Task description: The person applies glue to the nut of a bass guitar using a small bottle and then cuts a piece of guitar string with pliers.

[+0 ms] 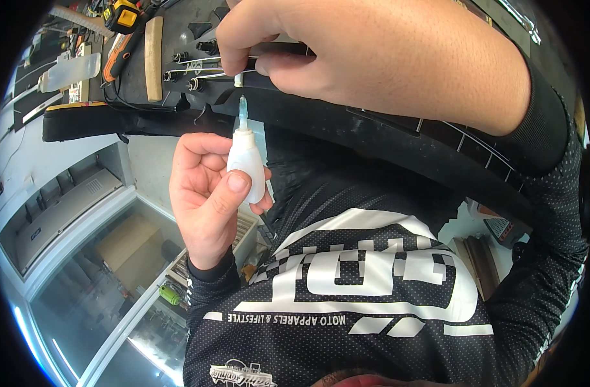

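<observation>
My left hand [208, 193] is wrapped round a small white squeeze bottle [246, 169], the thumb pressed on its side. The bottle stands nozzle up, with a translucent bluish dispensing needle [243, 115] on its neck. Just above the needle's tip, a short whitish piece [239, 80] sticks out below the fingertips of my right hand [282, 55]. My right fingers are closed in a pinch, and the upper part of that piece is hidden by them. Needle and piece look very close; whether they touch I cannot tell.
On the dark bench lie several thin rods with black ends [195, 84], a wooden strip [153, 58], an orange-and-black tool [117, 58] and a yellow-and-black tape measure [122, 14]. A clear bottle [72, 71] is further left. The bench's dark padded edge [372, 132] crosses below my right forearm.
</observation>
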A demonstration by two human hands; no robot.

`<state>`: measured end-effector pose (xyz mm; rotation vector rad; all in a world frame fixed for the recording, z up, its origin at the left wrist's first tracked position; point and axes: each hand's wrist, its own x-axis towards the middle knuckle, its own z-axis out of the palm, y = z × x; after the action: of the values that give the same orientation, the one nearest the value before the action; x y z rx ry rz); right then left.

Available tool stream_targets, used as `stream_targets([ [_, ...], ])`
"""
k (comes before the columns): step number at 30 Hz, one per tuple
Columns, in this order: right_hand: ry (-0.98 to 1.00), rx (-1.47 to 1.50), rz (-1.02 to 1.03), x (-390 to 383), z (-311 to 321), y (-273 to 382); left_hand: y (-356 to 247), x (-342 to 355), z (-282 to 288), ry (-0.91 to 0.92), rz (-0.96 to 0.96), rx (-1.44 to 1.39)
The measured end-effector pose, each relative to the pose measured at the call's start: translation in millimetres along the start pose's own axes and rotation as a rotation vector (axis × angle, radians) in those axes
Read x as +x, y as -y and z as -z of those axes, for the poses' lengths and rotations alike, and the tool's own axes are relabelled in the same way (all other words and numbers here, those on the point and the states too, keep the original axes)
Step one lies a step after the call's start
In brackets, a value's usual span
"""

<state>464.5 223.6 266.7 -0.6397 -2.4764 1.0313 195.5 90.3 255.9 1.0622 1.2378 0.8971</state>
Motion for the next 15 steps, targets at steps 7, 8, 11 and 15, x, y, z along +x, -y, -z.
stream_targets([
  [7, 0.000, -0.011, 0.014, 1.9, -6.9, -4.1, -0.7, -0.6, -1.3, -0.025, -0.012, -0.017],
  [8, -0.003, -0.009, 0.013, 1.6, -7.0, -5.5, -0.2, 0.0, -1.6, -0.028, -0.019, -0.020],
  [11, -0.002, -0.010, 0.015, 1.5, -9.4, -6.8, -0.1, 0.7, -2.4, -0.040, -0.029, -0.020],
  [15, -0.001, -0.008, 0.020, 2.3, -10.0, -7.2, -1.8, -1.4, -2.3, -0.044, -0.030, -0.045],
])
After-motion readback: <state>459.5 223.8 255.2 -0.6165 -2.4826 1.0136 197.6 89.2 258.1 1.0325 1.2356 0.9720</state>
